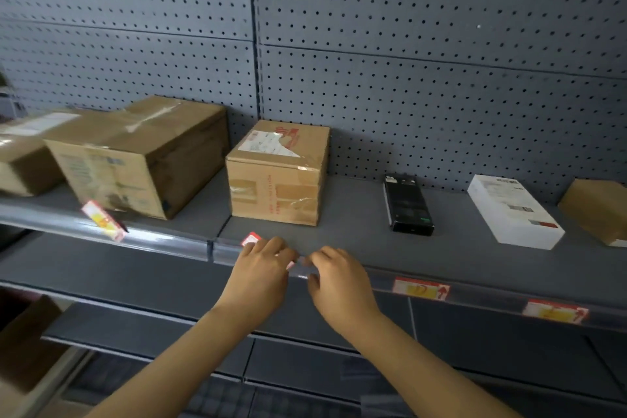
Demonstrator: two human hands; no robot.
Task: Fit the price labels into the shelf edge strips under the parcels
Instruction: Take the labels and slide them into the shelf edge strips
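A red-and-white price label (251,238) was held at the shelf edge strip (339,270), just below and in front of the small taped parcel (277,173); only its upper left corner and a sliver between the hands could be seen. The left hand (263,270) was closed over the label's middle, fingers curled onto the strip. The right hand (339,282) was pinched narrowly at the label's right end (how firmly could not be told). One end appeared to stand proud of the channel, so the card could be creased or sprung out if it were pressed flat before being tucked under the lip. Further left, another label (103,220) was seen tilted and only half seated below the large parcel (142,153), which suggested the same fault. To the right, two labels (420,289) were seated flat.
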